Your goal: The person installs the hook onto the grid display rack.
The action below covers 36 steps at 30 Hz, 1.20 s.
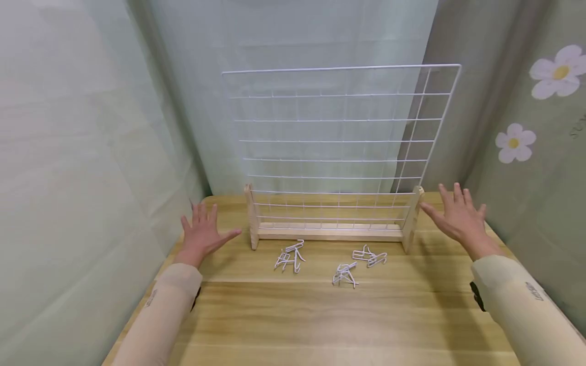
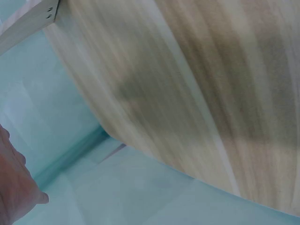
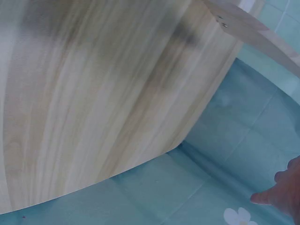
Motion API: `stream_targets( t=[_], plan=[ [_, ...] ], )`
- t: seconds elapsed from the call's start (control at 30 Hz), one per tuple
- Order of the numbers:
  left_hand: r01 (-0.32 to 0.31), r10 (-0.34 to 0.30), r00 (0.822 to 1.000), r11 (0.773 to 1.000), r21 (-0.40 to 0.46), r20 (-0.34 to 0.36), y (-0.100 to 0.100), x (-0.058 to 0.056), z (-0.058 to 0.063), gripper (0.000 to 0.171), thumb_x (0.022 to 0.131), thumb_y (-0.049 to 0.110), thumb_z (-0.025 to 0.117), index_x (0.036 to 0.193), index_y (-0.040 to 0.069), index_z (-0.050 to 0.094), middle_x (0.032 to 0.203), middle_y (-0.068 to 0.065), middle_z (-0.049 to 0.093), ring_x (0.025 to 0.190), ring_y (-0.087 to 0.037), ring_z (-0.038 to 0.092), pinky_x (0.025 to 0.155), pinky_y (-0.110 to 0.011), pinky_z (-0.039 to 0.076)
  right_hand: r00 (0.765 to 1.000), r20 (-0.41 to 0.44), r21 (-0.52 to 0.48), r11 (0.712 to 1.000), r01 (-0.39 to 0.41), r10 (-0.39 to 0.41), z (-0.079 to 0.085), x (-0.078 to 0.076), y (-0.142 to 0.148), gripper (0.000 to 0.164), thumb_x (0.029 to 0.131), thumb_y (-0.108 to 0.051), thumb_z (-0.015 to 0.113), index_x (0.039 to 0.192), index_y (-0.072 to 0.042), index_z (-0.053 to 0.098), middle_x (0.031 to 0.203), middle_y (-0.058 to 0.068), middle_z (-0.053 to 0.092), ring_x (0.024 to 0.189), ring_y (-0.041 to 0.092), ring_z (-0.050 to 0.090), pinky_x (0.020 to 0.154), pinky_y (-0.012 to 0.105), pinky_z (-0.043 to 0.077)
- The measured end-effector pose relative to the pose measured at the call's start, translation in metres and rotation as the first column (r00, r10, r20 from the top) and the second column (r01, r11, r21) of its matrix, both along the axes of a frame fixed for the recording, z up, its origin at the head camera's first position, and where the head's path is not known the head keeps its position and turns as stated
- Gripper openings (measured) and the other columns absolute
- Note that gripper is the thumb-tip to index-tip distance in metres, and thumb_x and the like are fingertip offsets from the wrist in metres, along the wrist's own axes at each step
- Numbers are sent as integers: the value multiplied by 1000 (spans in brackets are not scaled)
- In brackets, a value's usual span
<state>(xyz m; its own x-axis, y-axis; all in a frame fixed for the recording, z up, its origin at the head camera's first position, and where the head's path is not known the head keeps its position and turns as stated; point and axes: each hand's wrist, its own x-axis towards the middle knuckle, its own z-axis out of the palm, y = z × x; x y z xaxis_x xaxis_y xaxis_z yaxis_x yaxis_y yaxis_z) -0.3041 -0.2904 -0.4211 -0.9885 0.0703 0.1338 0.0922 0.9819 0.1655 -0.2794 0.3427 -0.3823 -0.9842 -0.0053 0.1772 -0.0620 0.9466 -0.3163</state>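
Observation:
A white wire grid panel (image 1: 339,120) stands upright in a wooden base (image 1: 329,233) with a side post at each end. In front of it on the table lie small white wire hooks in three clusters: left hooks (image 1: 291,257), middle hooks (image 1: 345,275) and right hooks (image 1: 370,256). My left hand (image 1: 201,235), fingers spread, hovers left of the base and holds nothing. To the right of the base, my right hand (image 1: 460,218) is likewise spread and holds nothing, its thumb near the right post. Both wrist views show only part of each hand.
The wood-grain table (image 1: 320,320) has its far edge just behind the base. Pale curtains (image 1: 114,127) hang at the left and back, and a flowered curtain (image 1: 540,188) hangs at the right, close to the table's sides.

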Motion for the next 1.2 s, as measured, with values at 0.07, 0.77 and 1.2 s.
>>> stream_targets(
  t=[0.07, 0.77, 1.2],
  plan=[
    [5, -5, 1000, 1000, -2, -6, 1, 0, 1, 118, 82, 81, 49, 156, -4, 11, 159, -33, -9, 144, -49, -13, 104, -75, -11, 1000, 6, -22, 1000, -5, 6, 2, 0, -3, 90, 98, -67, 31, 158, -7, 5, 157, 33, -13, 142, 54, -11, 97, 82, -6],
    [38, -37, 997, 999, 16, -61, 24, -5, 17, 116, 82, 80, 51, 156, -2, 14, 160, -31, -1, 147, -46, -7, 107, -72, -10, 996, -9, -221, 971, -90, 90, 23, -17, -25, 75, 105, -53, 30, 157, -3, 14, 159, 32, -2, 140, 59, 6, 102, 79, 9],
    [63, -62, 997, 998, 30, -43, 38, -4, 20, 117, 83, 82, 47, 158, 3, 4, 161, -27, -5, 147, -44, -9, 107, -72, -10, 987, -156, -353, 931, -89, 36, 18, -17, -33, 56, 107, -38, 39, 140, 6, 48, 145, 32, 40, 126, 53, 41, 100, 69, 32]
  ],
)
